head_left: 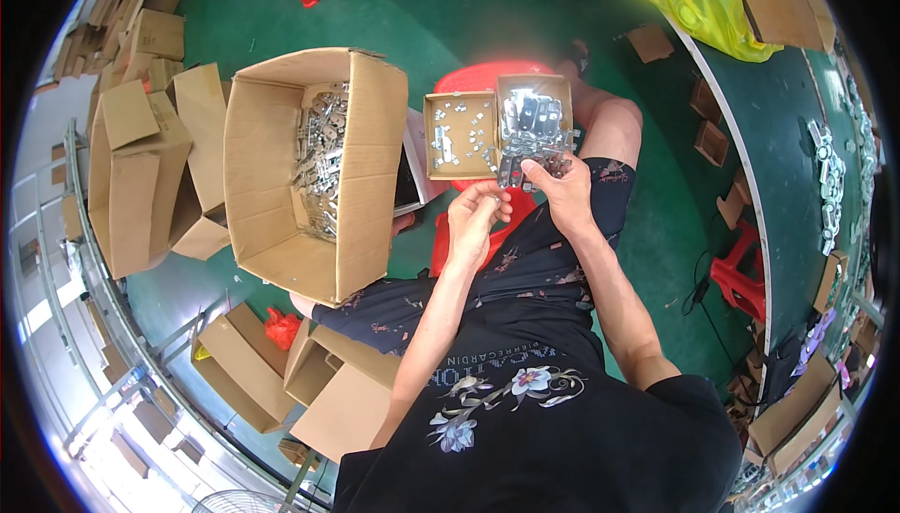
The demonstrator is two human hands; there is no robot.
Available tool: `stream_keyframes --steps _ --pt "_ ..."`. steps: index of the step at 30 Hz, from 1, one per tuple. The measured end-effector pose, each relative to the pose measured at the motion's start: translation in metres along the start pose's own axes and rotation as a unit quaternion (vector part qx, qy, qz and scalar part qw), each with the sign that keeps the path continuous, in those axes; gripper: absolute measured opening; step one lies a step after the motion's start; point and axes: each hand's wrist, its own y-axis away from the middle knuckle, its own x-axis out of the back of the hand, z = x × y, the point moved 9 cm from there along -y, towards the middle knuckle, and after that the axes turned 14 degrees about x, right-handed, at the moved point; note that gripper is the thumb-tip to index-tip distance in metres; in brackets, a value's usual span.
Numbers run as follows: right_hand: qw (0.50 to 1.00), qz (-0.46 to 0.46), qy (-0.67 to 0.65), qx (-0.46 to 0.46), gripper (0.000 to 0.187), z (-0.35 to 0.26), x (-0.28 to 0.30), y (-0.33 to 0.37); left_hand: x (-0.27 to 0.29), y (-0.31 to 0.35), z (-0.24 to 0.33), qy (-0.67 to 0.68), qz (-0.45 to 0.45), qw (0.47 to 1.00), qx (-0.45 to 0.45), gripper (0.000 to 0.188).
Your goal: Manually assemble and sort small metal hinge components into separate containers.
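Observation:
My right hand (567, 196) is closed, its thumb pressed on a small flat metal plate with holes (510, 173) at the near edge of a cardboard box (502, 91) of shiny metal plates (534, 114). Just left of it, my left hand (474, 219) has its fingertips pinched together; whatever they hold is too small to make out. A shallow cardboard tray (459, 175) with scattered small metal pieces (446, 147) stands beside the box. Both rest on a red plastic stool (448, 241) between my legs.
A large open carton (370, 166) with many metal parts (322, 161) stands at my left. Several cartons (141, 194) lie farther left. On the right are a workbench (792, 110) with metal parts, a yellow plastic bag (689, 7) and a red stool (741, 274).

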Motion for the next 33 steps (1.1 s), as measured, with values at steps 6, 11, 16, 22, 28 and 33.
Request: stream_keyframes --steps 6,11,16,22,28,33 --pt "1.0 -0.005 -0.008 -0.018 0.017 0.009 0.001 0.002 -0.018 0.0 0.0 -0.037 -0.014 0.999 0.011 0.019" --pt "0.998 0.0 -0.051 -0.02 0.02 0.018 -0.003 0.006 -0.033 -0.003 0.0 -0.03 -0.01 0.999 0.007 0.018" --pt "1.0 -0.019 -0.008 -0.016 0.022 0.018 -0.003 0.007 -0.018 -0.009 0.004 0.032 0.008 0.999 -0.042 0.016" --pt "0.999 -0.026 -0.028 -0.021 0.018 0.012 -0.01 0.008 -0.009 -0.015 -0.001 0.147 0.02 0.989 -0.024 0.01" --pt "0.999 -0.023 0.038 0.019 0.018 -0.002 -0.017 0.009 -0.01 -0.023 -0.016 0.275 -0.019 0.96 0.043 0.014" --pt "0.996 -0.005 0.081 0.048 0.022 -0.012 -0.025 0.015 0.0 -0.031 -0.022 0.286 -0.022 0.957 0.039 0.016"
